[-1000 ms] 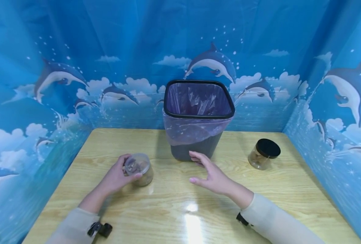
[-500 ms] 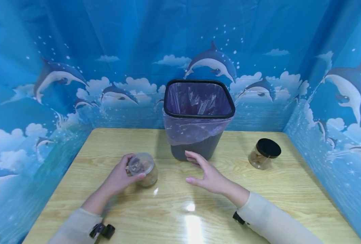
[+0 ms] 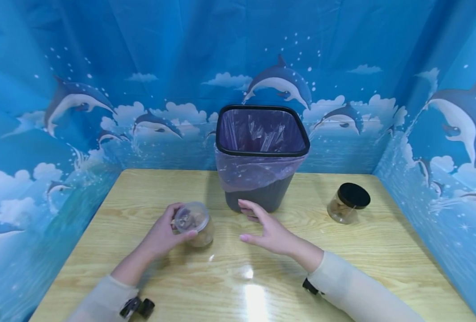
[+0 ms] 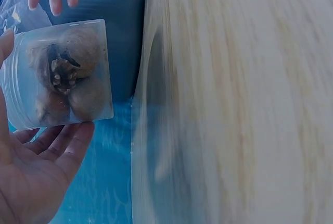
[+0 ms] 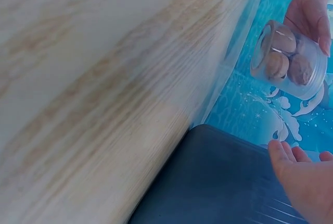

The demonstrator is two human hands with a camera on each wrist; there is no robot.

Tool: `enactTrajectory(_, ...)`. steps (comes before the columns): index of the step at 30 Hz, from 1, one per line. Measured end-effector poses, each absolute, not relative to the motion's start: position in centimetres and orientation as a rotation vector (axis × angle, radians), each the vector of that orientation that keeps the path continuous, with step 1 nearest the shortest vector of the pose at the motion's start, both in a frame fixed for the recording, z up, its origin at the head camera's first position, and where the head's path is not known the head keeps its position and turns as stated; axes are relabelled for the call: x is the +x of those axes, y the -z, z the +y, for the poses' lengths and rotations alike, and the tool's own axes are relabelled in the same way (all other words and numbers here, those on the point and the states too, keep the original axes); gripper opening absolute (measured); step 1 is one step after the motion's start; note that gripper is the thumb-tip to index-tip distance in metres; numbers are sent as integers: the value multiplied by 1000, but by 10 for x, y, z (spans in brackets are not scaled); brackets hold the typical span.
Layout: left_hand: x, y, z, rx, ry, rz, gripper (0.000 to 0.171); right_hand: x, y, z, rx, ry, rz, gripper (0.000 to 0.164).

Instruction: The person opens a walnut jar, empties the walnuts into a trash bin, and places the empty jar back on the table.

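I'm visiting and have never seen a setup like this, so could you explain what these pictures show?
There is no machine at work here, just a person's two bare hands. The wide picture comes from a camera worn on the head, looking forward and down; the other two come from cameras on the left and right wrists.

The left hand holds a clear jar with round brown lumps inside. The right hand holds nothing; its fingers are spread.

On the wooden table stand a grey bin, lined with a purple bag, and, off to the right, a second jar with a black lid.
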State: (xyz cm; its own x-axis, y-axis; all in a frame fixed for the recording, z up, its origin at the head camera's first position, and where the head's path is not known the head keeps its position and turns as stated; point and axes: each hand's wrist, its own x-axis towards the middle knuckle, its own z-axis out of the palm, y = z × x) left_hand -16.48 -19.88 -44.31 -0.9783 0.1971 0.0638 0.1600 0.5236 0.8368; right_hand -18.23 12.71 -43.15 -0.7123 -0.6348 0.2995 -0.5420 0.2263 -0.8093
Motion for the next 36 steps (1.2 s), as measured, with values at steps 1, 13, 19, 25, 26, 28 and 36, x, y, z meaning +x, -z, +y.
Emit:
enactTrajectory(1,-165,443,-198,322,-1493,2703,87,-183,432,126,-1152,1512,2378,81)
enactTrajectory(13,-162,439,-187,328,-1532,2665,89,-186,431,120,-1151,1514,2353,82)
enactTrajectory(19,-160,438,-181,321,-1572,2652,90,-187,431,118,-1156,1511,2355,85)
enactTrajectory(25,-159,437,-175,341,-1613,2653,90,-188,431,115,-1148,1492,2359,84)
enactTrajectory(26,-159,437,-174,342,-1618,2654,90,-188,431,115,-1148,1491,2359,84)
enactTrajectory(28,-160,437,-172,357,-1630,2651,89,-189,431,114,-1146,1487,2362,84)
enactTrajectory(36,-160,438,-169,375,-1666,2647,85,-191,433,109,-1141,1474,2360,84)
